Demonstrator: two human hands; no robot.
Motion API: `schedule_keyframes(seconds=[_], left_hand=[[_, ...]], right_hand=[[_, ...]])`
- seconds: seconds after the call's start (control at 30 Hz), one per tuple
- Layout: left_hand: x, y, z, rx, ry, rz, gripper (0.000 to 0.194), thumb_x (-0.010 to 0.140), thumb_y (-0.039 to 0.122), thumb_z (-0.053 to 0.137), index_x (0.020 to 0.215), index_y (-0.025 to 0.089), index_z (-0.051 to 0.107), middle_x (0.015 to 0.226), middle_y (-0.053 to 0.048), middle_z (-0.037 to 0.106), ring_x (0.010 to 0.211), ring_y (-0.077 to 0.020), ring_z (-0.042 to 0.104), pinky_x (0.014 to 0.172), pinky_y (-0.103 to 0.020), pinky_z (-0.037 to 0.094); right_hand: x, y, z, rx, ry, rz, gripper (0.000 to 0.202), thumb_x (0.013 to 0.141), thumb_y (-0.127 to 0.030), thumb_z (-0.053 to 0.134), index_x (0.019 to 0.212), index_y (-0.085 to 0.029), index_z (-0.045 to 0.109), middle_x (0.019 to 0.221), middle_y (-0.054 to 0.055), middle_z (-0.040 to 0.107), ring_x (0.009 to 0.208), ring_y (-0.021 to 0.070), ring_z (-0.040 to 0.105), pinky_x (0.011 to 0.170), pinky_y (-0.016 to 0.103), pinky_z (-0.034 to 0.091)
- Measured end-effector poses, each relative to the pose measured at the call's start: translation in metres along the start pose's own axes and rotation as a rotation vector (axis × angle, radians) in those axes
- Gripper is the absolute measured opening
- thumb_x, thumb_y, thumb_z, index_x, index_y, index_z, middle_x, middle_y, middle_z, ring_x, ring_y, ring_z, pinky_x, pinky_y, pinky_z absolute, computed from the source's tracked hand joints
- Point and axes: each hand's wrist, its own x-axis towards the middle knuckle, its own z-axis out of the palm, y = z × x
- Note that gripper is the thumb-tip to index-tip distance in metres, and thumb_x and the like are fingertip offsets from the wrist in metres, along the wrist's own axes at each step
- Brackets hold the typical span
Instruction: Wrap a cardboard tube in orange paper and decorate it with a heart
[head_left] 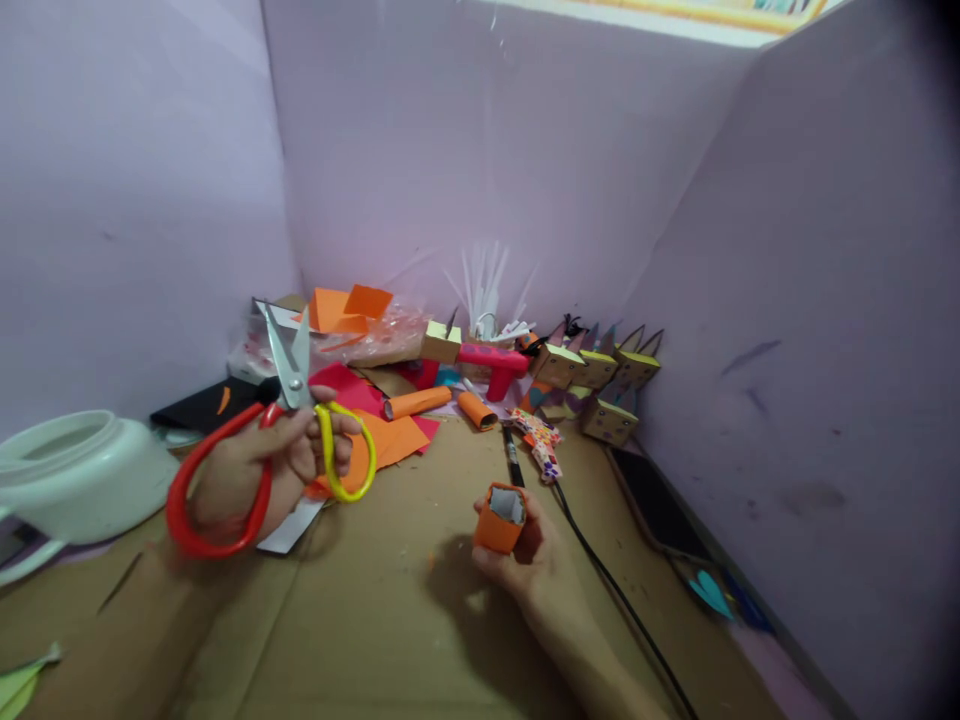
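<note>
My left hand [289,455] is closed around a pair of scissors [296,385] with one red and one yellow handle loop. Its blades point up and stand apart, with nothing between them. Lower and to the right, my right hand [536,560] grips a short orange paper-covered tube [499,525], squarish in shape, its hollow end facing up and showing a pale lining. Behind the left hand lie sheets of orange paper [397,440]. Two more orange paper rolls, a long one [418,402] and a short one [477,411], rest farther back.
A white pot [90,480] stands at left beside a black flat item [202,405]. A patterned glue gun [538,440] with a black cord, a black marker [513,458] and a phone [660,505] lie at right. Small cardboard animal heads [609,420] line the back, before purple walls.
</note>
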Motion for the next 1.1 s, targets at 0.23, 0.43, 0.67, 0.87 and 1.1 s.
schedule_keyframes(seconds=[0.23, 0.43, 0.67, 0.87, 1.1], left_hand=[[-0.026, -0.044, 0.036, 0.678, -0.159, 0.182, 0.035, 0.072, 0.032, 0.062, 0.101, 0.022, 0.046, 0.096, -0.005, 0.062, 0.071, -0.0152, 0.057, 0.06, -0.027, 0.048], [-0.035, -0.045, 0.044, 1.029, -0.276, 0.233, 0.03, 0.075, 0.036, 0.059, 0.1, 0.023, 0.049, 0.087, -0.003, 0.061, 0.07, -0.0162, 0.059, 0.064, -0.028, 0.048], [-0.032, -0.045, 0.039, 1.089, -0.29, 0.303, 0.025, 0.083, 0.031, 0.046, 0.107, 0.024, 0.048, 0.087, -0.002, 0.06, 0.073, -0.0156, 0.06, 0.068, -0.027, 0.049], [-0.027, -0.052, 0.03, 1.26, -0.337, 0.477, 0.036, 0.086, 0.024, 0.037, 0.121, 0.025, 0.046, 0.106, -0.007, 0.06, 0.098, -0.0225, 0.057, 0.083, -0.033, 0.047], [-0.026, -0.072, 0.018, 1.597, -0.391, 0.548, 0.054, 0.082, 0.014, 0.036, 0.134, 0.026, 0.03, 0.132, -0.014, 0.042, 0.121, -0.0319, 0.039, 0.091, -0.048, 0.041]], right_hand=[[-0.002, -0.007, 0.004, -0.039, -0.077, 0.024, 0.027, 0.049, -0.015, 0.074, 0.074, -0.018, 0.064, 0.074, -0.001, 0.059, 0.072, 0.0158, 0.052, 0.065, 0.024, 0.044], [-0.002, -0.014, -0.001, 0.038, -0.259, 0.078, 0.032, 0.052, -0.023, 0.074, 0.081, -0.018, 0.062, 0.065, -0.005, 0.051, 0.058, 0.0108, 0.043, 0.054, 0.021, 0.036], [-0.003, -0.014, -0.006, -0.025, -0.344, -0.009, 0.036, 0.067, -0.045, 0.066, 0.091, -0.019, 0.062, 0.075, -0.001, 0.055, 0.066, 0.0144, 0.05, 0.059, 0.023, 0.039], [0.0, -0.01, -0.014, 0.064, -0.272, 0.026, 0.039, 0.07, -0.045, 0.066, 0.098, -0.019, 0.061, 0.087, 0.004, 0.062, 0.074, 0.0167, 0.057, 0.065, 0.024, 0.042], [0.006, -0.01, -0.022, 0.122, -0.272, -0.029, 0.037, 0.069, -0.04, 0.069, 0.099, -0.019, 0.063, 0.075, 0.0, 0.057, 0.065, 0.013, 0.049, 0.061, 0.023, 0.038]])
